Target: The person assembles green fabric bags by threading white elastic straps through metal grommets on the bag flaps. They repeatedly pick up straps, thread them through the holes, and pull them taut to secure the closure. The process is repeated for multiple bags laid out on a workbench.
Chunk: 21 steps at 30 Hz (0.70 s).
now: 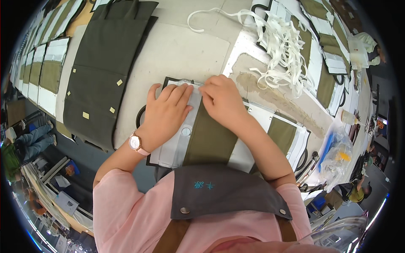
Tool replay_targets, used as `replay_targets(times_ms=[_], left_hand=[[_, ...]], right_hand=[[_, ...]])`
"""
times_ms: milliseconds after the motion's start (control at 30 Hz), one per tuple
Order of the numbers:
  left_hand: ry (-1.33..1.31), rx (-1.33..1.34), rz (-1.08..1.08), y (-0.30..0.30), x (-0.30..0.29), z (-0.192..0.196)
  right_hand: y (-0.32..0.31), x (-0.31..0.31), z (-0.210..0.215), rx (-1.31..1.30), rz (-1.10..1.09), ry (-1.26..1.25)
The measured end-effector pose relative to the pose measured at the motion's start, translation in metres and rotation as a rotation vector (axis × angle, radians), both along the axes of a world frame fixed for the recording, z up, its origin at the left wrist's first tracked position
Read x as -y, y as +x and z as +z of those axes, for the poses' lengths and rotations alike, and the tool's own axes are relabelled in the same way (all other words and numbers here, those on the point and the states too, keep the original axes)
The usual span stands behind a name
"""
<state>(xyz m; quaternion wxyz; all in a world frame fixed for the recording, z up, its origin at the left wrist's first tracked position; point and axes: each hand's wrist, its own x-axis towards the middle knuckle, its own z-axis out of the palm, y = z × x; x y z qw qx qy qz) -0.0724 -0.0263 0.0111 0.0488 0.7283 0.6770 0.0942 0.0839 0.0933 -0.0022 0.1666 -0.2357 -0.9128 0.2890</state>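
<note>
A fabric panel [213,139] with an olive band between white sections and a dark border lies on the table in front of me. My left hand [166,109] rests flat on its left white section, fingers spread, over a clear strip near the top edge. Beside it, my right hand [224,100] is closed, thumb and fingertips pinched together at the panel's top edge. Whatever sits between those fingertips is too small to make out. A dark loop handle [140,117] shows at the panel's left side, and another similar panel [282,134] lies under my right forearm.
Dark fabric pieces [99,63] with small yellow tabs lie stacked to the left. A tangled heap of white tape [282,50] lies at the far right. A clear plastic bag [337,156] is at the right edge. Several more panels [50,76] lie at the far left.
</note>
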Motion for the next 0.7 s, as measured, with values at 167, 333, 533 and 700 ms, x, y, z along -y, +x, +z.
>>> replay_targets(times_ms=[167, 333, 533, 700], left_hand=[[0.041, -0.018, 0.006, 0.003, 0.004, -0.007], [0.077, -0.007, 0.034, 0.003, 0.005, -0.011], [0.076, 0.026, 0.062, 0.003, 0.007, -0.012], [0.041, 0.027, 0.028, -0.005, 0.007, -0.001]], right_hand=[[-0.016, 0.0, 0.004, 0.087, -0.19, 0.118], [-0.026, -0.009, 0.005, 0.346, -0.129, -0.018], [-0.033, -0.003, 0.001, 0.157, -0.098, -0.073], [-0.038, 0.005, -0.014, -0.015, -0.098, 0.015]])
